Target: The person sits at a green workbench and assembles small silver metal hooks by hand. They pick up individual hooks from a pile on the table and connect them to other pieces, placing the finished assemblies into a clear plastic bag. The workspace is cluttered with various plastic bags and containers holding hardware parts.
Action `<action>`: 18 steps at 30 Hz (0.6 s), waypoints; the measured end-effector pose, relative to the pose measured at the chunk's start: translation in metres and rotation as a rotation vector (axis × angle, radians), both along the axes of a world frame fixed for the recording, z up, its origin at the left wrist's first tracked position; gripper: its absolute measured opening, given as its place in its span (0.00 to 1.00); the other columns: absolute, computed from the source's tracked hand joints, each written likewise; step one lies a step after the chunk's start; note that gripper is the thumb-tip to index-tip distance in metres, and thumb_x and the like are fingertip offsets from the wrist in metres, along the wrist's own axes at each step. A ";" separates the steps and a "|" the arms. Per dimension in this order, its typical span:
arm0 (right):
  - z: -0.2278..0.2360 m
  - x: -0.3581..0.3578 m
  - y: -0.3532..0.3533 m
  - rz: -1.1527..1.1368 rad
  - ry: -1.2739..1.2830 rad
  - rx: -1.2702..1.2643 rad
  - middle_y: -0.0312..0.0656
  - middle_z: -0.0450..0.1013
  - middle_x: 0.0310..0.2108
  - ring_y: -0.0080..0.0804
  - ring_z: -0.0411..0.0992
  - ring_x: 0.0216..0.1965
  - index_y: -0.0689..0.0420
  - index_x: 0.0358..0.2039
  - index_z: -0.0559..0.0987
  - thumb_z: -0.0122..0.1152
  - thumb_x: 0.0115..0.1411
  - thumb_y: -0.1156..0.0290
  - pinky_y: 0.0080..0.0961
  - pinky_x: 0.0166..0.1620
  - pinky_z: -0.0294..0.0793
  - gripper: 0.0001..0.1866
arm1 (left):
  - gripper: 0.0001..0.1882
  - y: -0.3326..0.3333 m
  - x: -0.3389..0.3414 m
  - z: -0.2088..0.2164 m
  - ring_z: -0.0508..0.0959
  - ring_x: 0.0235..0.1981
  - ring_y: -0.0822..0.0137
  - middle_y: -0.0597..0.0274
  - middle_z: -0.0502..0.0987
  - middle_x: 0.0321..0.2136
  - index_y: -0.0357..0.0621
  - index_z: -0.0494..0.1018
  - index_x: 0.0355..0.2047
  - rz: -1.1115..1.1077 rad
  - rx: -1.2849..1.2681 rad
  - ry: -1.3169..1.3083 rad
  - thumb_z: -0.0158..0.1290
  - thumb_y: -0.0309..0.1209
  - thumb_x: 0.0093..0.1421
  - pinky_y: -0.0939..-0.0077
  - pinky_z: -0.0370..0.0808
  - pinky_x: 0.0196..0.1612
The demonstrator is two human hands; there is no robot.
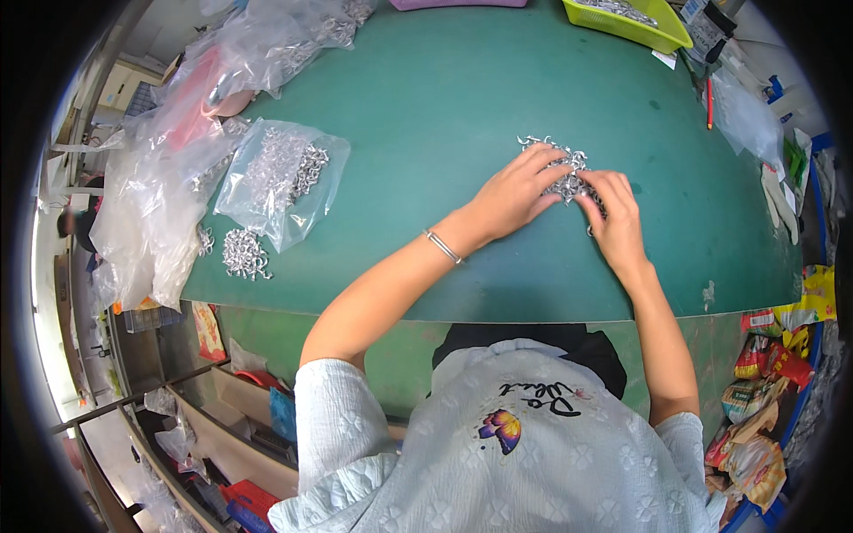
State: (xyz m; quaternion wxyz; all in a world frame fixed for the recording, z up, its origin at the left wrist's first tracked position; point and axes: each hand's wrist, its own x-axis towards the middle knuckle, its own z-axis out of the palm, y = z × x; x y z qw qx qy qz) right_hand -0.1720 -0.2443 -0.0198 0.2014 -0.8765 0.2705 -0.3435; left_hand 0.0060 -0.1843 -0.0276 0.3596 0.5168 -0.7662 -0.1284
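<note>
A heap of small curved silver metal pieces (569, 184) lies on the green tabletop, right of the middle, with both hands on it. My left hand (518, 191) presses against its left side, fingers bent over the pieces and thumb at the near edge. From the right, my right hand (616, 216) curls its thumb and fingers around the other side. Some pieces are hidden under the fingers. To the left, a clear plastic bag (333, 182) holds more such pieces. A smaller loose pile (245, 254) sits nearer the front edge.
Large clear bags (142, 222) and a pink container (195, 93) crowd the table's left side. A yellow-green basket (662, 34) with metal pieces stands at the far right, near a red pen (710, 105). Colourful packets (755, 462) fill a spot below the right edge.
</note>
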 end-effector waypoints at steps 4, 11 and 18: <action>0.007 -0.009 -0.008 -0.038 0.022 0.044 0.45 0.70 0.25 0.41 0.67 0.29 0.64 0.28 0.74 0.57 0.48 0.81 0.30 0.35 0.67 0.05 | 0.14 0.004 0.012 0.004 0.64 0.51 0.53 0.57 0.68 0.46 0.39 0.70 0.40 0.082 0.005 -0.051 0.49 0.21 0.51 0.66 0.63 0.53; 0.016 -0.021 0.026 -0.144 -0.304 0.668 0.38 0.72 0.25 0.21 0.67 0.25 0.64 0.31 0.76 0.56 0.51 0.81 0.16 0.30 0.66 0.05 | 0.15 0.052 -0.003 0.029 0.69 0.45 0.56 0.54 0.71 0.41 0.39 0.71 0.39 0.358 0.026 0.067 0.51 0.18 0.49 0.68 0.68 0.47; 0.023 -0.019 0.068 -0.047 -0.553 1.191 0.37 0.73 0.27 0.16 0.68 0.27 0.66 0.34 0.75 0.56 0.53 0.82 0.12 0.33 0.67 0.07 | 0.16 0.083 -0.067 0.047 0.74 0.31 0.70 0.59 0.73 0.30 0.36 0.72 0.37 0.316 0.194 0.681 0.57 0.18 0.45 0.80 0.72 0.35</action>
